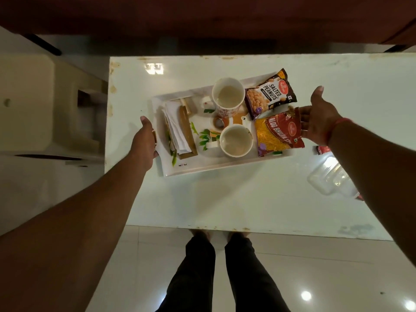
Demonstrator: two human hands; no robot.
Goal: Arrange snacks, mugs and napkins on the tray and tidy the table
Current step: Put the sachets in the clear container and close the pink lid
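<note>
Tray (191, 170) sits mid-frame on the counter (225, 199), loaded with two mugs (228, 95), napkins (177, 129), and snack packets (279, 134). Left hand (145, 143) grips the tray's left edge; right hand (319, 115), fingers spread, touches the red packet.

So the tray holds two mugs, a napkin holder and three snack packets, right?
Not quite: the head view shows only two snack packets on the tray, the salted peanuts and the aloo bhujia. The two mugs and the napkin holder are there as you say.
</note>
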